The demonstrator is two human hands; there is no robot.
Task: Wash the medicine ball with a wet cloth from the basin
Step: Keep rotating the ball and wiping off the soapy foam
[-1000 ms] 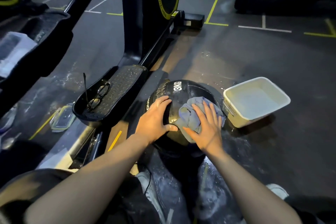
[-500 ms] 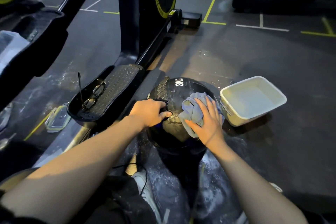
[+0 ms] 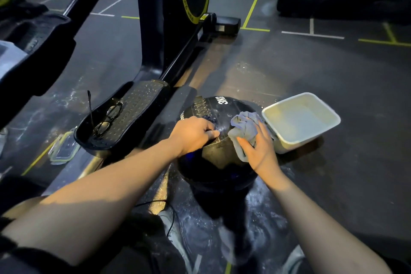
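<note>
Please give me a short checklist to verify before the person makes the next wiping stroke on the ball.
1. Cloth under the wiping hand: ok. The right hand presses the grey cloth on the medicine ball.
2. Ball steadied: ok. The left hand grips the ball's top, fingers curled on it.
3. Ball on the floor: ok, it sits on the wet floor.
4. Basin within reach for re-wetting: ok. The white basin stands just right of the ball.
5. Cloth wet enough: cannot tell.
6. Glasses safe from splashes: not ok. The glasses lie on the machine's pedal, which already shows droplets.
</note>
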